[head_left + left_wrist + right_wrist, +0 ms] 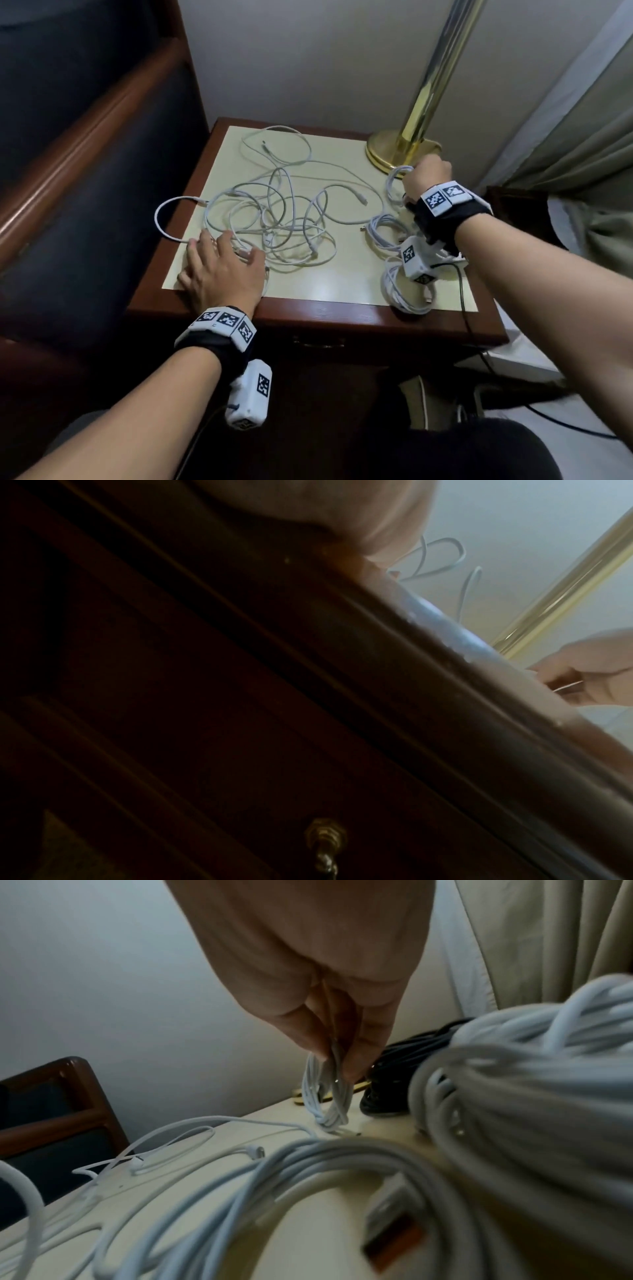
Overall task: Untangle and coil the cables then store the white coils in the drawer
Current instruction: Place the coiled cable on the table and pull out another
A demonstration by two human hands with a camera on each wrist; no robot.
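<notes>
At far left I see a dark upholstered chair (85,164) with a wooden frame, standing beside the worktop (342,274), whose cream surface is bordered in dark wood. My left hand (219,270) lies flat at the near left corner of the worktop, fingers spread and relaxed, fingertips resting on the edge of the tangled white cables (274,222); it grips nothing. The tangle spreads over the left and middle of the surface, one loop overhanging the left edge and one loose strand curving toward the back. Below the front edge, the left wrist view shows the closed drawer front with its brass drawer handle (323,840). Right of the tangle lie two finished white coils, one at mid-right (383,233) and one near the front right corner (407,291), partly hidden behind my wrist camera. My right hand (428,178) is at the back right, fingers and thumb pinched on a small white coil (325,1099) that hangs from them, its lower end touching or just above the worktop; I cannot tell which. Just beside it sits a black coil (394,1080), and behind both stands the brass lamp base (394,147) with its pole rising against the wall; a curtain (565,137) hangs at far right
</notes>
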